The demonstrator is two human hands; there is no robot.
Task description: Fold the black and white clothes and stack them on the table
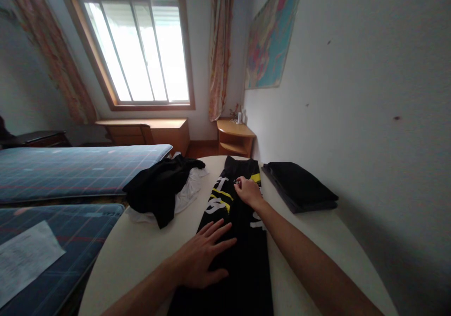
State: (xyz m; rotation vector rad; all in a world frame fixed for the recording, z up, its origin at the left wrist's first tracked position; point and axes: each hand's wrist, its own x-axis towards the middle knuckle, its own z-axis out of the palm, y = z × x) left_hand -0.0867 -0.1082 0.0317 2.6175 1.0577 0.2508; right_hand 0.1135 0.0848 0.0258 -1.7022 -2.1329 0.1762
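Garment (248, 245), black and printed, is lying lower centre of frame | left hand (204, 255) is resting flat, fingers spread | right hand (248, 191) is sitting curled farther up, can't tell if pinching | probably light, floppy; long edges are looking grabbable

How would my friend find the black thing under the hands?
Find the pale, curved-edged table beside the blue mattresses. Down its middle lies a long black garment, with the left hand and right hand on it. Unlike the folded black pile to its right and the crumpled black cloth to its left, it shows white and yellow print.
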